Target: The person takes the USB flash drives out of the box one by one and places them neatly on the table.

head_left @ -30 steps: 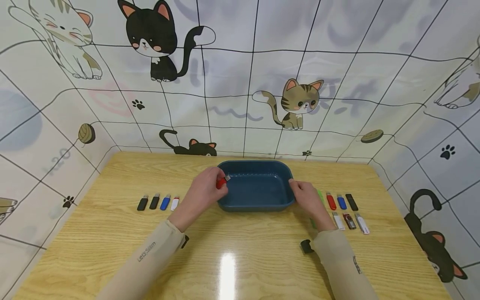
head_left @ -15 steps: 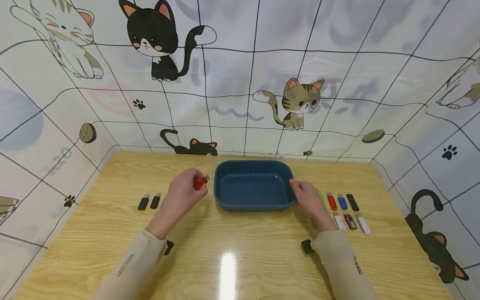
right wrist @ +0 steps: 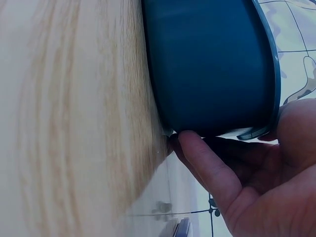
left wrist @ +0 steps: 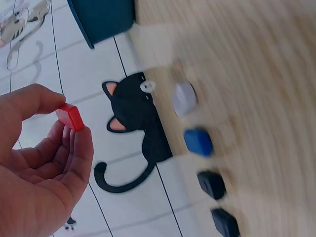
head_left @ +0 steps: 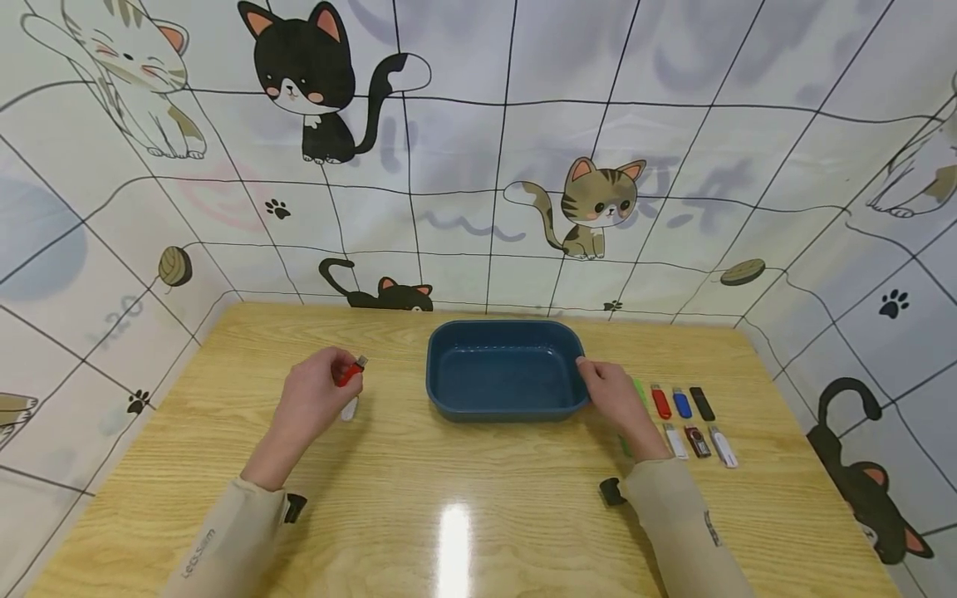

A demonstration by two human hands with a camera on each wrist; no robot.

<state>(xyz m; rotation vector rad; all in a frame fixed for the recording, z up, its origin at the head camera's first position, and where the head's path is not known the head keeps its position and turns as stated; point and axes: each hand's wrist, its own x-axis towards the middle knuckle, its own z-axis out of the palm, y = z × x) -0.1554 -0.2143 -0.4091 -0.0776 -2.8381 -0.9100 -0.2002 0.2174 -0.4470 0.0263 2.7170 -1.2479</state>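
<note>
My left hand (head_left: 312, 397) pinches a red USB stick (head_left: 348, 374) between thumb and fingers, its metal plug pointing up and away. It is held above the left part of the table, over a white USB stick (head_left: 349, 409). In the left wrist view, that row continues with a blue USB stick (left wrist: 198, 141) and two black ones, the nearer being a black USB stick (left wrist: 225, 222). My right hand (head_left: 615, 394) grips the right end of a dark blue rectangular box (head_left: 508, 415), thumb at the rim and fingers against the outer wall.
Right of the box lie two rows of USB sticks, among them a red one (head_left: 660, 402), a blue one (head_left: 681, 404) and a black one (head_left: 702, 404). My right hand partly covers a green one (head_left: 640, 389). A cat-print cloth (head_left: 463, 224) surrounds the wooden table (head_left: 523, 515).
My left hand has moved left from the box's left rim with the red USB stick, to over the left row. The box slid slightly left at first; my right hand has stayed on it.
</note>
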